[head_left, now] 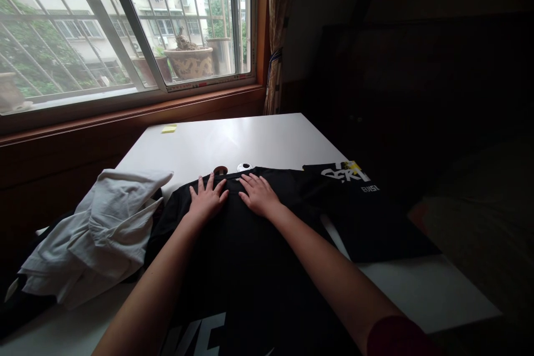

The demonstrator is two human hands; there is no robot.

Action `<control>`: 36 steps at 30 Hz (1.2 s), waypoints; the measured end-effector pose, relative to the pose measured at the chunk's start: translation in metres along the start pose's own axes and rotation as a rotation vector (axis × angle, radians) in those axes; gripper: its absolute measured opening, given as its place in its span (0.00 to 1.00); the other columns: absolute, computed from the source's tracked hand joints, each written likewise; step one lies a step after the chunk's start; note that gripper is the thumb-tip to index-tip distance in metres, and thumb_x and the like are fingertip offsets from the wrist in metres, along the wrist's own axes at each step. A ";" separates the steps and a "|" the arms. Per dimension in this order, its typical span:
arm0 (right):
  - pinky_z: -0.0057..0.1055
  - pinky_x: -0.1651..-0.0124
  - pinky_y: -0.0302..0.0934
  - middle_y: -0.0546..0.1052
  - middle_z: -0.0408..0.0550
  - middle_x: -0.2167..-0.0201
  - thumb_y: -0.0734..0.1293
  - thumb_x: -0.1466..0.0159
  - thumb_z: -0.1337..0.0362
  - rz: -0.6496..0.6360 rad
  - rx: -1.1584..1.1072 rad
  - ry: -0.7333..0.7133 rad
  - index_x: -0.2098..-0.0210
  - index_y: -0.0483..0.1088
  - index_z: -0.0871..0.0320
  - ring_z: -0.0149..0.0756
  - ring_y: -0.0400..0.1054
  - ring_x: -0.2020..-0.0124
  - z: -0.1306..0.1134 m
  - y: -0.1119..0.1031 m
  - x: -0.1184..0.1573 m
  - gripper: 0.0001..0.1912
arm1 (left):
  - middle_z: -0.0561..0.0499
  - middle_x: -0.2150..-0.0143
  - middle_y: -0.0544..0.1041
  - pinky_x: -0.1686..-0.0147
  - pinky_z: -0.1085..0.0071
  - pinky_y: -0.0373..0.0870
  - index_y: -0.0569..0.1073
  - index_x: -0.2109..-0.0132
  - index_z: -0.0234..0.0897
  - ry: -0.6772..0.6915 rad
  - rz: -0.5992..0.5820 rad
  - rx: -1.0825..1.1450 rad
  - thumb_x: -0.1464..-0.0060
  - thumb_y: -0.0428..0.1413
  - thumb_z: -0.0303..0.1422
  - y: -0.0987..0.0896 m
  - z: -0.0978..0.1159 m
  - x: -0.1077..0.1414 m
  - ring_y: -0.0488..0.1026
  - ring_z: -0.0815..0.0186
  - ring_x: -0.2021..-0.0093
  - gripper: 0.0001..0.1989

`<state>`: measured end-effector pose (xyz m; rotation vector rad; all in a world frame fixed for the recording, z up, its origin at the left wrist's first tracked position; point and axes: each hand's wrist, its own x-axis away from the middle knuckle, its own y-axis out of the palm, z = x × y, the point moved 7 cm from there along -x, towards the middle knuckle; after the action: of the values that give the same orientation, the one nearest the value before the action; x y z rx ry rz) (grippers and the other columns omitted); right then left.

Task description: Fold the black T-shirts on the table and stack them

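Observation:
A black T-shirt lies spread on the white table, its collar end away from me and grey block lettering near the bottom of the view. My left hand rests flat on the shirt just left of the collar, fingers spread. Right of the collar, my right hand presses flat too, its fingers stretched out. Neither hand grips the cloth. The shirt's lower part runs out of view beneath my forearms.
To the left, a crumpled grey-white garment lies over dark cloth. Dark folded clothing with white and yellow print sits on the right. Beyond the collar are two round table holes. A yellow sticky note lies on the white table near the window.

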<state>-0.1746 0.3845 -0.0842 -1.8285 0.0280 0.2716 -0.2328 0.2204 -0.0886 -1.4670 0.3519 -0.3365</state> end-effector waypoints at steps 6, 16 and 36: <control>0.48 0.25 0.36 0.56 0.46 0.26 0.55 0.27 0.48 -0.035 -0.007 0.029 0.29 0.57 0.54 0.44 0.44 0.26 0.005 0.003 -0.002 0.31 | 0.39 0.28 0.61 0.30 0.44 0.52 0.68 0.34 0.34 0.238 0.267 -0.038 0.34 0.50 0.34 -0.015 0.036 0.005 0.50 0.45 0.26 0.24; 0.46 0.25 0.36 0.57 0.47 0.27 0.56 0.27 0.50 -0.034 -0.029 0.017 0.29 0.58 0.54 0.43 0.44 0.26 0.006 0.002 0.000 0.30 | 0.44 0.30 0.65 0.31 0.52 0.55 0.65 0.31 0.42 0.276 0.251 -0.005 0.30 0.46 0.39 -0.004 0.050 0.004 0.58 0.52 0.29 0.24; 0.49 0.31 0.55 0.71 0.52 0.36 0.67 0.35 0.46 -0.072 -0.122 0.157 0.40 0.73 0.52 0.52 0.61 0.33 0.155 -0.088 0.141 0.29 | 0.51 0.26 0.57 0.28 0.55 0.46 0.59 0.28 0.48 0.212 0.128 0.022 0.30 0.42 0.46 -0.005 0.049 0.005 0.48 0.57 0.25 0.27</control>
<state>-0.0499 0.5735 -0.0672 -1.9646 0.0562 0.0805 -0.2070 0.2622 -0.0806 -1.3827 0.6081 -0.3921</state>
